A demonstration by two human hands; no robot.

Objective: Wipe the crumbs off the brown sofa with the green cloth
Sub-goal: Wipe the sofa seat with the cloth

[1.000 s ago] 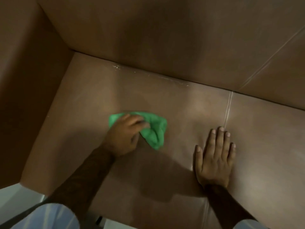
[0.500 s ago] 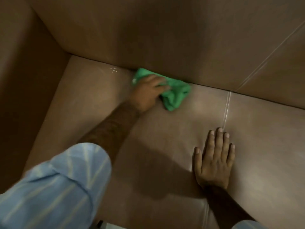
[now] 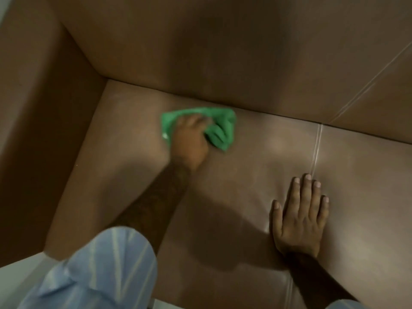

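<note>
The sofa armrest stands at the far left. A light blue striped sleeve covers the left upper arm. The left hand is closed on the green cloth, pressing it onto the brown sofa seat just in front of the backrest. The right hand lies flat, fingers spread, beside the seat seam. No writing or labels are legible; crumbs cannot be made out.

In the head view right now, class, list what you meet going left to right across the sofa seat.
Sofa armrest → green cloth under the left hand → seat seam. The right hand, flat on the seat, overlaps the seam's span, so it is left out.
</note>
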